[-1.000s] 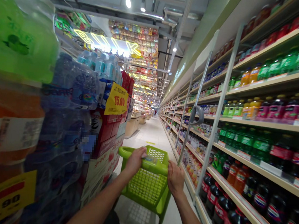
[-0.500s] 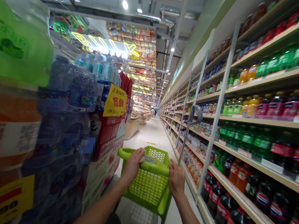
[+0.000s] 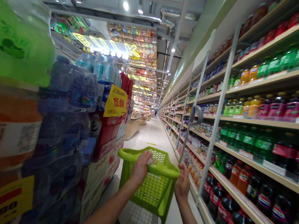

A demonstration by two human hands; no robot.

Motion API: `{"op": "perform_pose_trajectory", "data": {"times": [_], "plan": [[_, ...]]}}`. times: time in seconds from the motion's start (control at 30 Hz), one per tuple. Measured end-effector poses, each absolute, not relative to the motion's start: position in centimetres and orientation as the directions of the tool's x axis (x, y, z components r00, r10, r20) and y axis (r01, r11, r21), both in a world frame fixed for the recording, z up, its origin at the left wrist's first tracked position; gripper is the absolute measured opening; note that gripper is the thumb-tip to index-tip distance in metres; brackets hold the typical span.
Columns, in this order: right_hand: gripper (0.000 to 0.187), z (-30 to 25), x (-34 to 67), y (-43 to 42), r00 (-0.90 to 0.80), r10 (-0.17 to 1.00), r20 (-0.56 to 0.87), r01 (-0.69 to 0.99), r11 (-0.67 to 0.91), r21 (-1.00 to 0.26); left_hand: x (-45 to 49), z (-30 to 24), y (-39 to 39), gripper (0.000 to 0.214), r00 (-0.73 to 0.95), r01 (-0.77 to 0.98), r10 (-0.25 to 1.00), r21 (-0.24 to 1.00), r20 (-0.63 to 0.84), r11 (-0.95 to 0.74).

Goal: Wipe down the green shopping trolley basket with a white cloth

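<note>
The green cart (image 3: 151, 190) stands in a shop aisle, low and centre, tilted a little to the right. The left hand (image 3: 140, 168) is closed over its handle bar; the right hand (image 3: 182, 185) is curled on the bar's right corner. Shelves (image 3: 255, 123) of bottles run along the right. Stacked water packs (image 3: 70, 120) and a yellow price sign (image 3: 116, 101) are on the left.

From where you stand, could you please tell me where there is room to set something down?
The tiled floor ahead is bare, between the stacked drink packs and the bottle shelves. Both sides are packed tight. The left hand and right hand grip the green trolley.
</note>
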State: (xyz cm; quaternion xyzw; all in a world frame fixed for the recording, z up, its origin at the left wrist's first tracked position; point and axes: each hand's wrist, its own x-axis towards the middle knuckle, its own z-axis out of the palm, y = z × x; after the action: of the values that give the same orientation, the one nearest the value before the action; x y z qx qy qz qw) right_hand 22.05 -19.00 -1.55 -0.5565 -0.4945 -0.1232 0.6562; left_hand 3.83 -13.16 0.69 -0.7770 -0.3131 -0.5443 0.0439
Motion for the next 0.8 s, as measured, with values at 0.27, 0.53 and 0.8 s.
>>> {"op": "perform_pose_trajectory", "data": {"times": [0.27,0.53,0.8], "plan": [[0.053,-1.9,22.9,-19.6,0.54,0.438,0.719,0.555,0.457,-0.695,11.2,0.7,-17.1,0.035,0.611,0.344,0.153,-0.086,0.777,-0.935],[0.051,-1.9,22.8,-19.9,0.566,0.381,0.731,0.586,0.438,-0.682,4.8,1.4,-13.6,0.043,0.33,0.546,0.451,0.222,0.83,-0.808],[0.051,-1.7,22.6,-20.2,0.471,0.392,0.79,0.682,0.406,-0.608,11.0,0.8,-17.1,0.033,0.565,0.347,0.174,-0.041,0.807,-0.937]]}}
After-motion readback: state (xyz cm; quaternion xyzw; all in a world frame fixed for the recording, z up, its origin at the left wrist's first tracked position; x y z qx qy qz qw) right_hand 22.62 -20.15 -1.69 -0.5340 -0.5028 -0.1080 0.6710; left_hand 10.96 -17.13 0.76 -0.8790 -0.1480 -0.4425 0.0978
